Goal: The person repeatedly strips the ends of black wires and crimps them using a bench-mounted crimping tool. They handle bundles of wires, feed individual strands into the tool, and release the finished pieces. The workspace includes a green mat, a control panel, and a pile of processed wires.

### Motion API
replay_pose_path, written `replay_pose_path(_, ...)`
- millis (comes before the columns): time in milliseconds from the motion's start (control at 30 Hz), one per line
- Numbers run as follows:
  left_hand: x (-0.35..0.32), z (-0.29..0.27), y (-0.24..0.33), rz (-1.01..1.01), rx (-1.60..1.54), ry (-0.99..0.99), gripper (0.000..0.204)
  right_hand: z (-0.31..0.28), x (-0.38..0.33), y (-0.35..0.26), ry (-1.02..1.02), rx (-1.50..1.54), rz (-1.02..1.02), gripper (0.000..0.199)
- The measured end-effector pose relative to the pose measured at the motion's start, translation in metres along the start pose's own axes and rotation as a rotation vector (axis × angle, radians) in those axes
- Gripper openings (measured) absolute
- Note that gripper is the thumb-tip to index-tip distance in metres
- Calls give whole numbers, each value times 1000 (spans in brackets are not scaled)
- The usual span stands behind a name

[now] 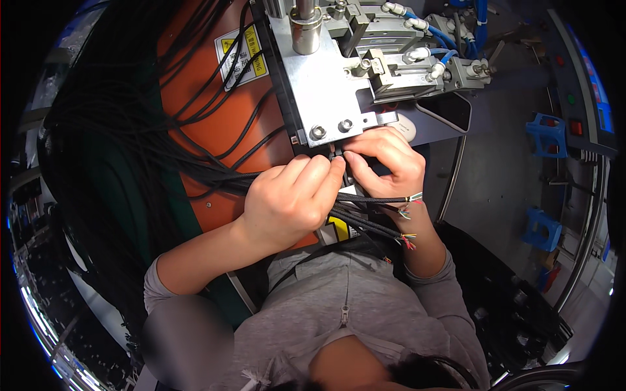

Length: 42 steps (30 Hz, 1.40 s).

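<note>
A: Where do your fingers meet?

B: The fingers of your left hand (290,195) and your right hand (393,163) come nearly together, just below the near edge of the silver, block-shaped metal fixture (319,85).

A: And what lies between them?

B: A small dark piece (338,150), mostly covered by your fingertips. Its long axis I cannot tell. It appears about equally close to both hands.

A: Are your fingers clamped on it?

B: On each hand the fingertips are bent close together, but whether they really clamp the piece I cannot tell.

A: How do the cables lie from your fingers?

B: The thin black sheathed cables (375,200) come from the left, pass beneath your left hand, and run rightward below your fingertips, the lower ones sloping away. Their bare coloured wire ends (415,197) lie nearer your right wrist. The orange flat bench (223,218) shows left of your fingers.
</note>
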<state>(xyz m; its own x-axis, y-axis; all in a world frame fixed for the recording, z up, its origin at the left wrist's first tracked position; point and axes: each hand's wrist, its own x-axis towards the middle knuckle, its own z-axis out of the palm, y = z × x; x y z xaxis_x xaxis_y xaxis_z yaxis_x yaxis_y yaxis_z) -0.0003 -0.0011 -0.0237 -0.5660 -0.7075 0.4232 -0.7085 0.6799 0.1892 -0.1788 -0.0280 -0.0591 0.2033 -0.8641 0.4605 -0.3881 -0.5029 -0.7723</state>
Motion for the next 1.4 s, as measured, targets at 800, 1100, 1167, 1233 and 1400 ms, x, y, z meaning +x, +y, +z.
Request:
replay_pose_path(800,1,-2,2,-17,60,-34,30,0,0,-3,-23,-61,-59,13)
replay_pose_path(1100,0,-7,2,-87,14,-79,31,-1,-5,2,30,-173,-127,13)
replay_pose_path(1167,-1,-7,2,-89,16,-84,32,0,-7,1,23,-134,-20,12)
replay_pose_path(1233,-3,-7,2,-92,17,-96,33,1,-9,0,5,-63,140,10)
replay_pose_path(1400,-5,-13,7,-100,101,-161,29,1,-10,-5,-39,140,491,7)
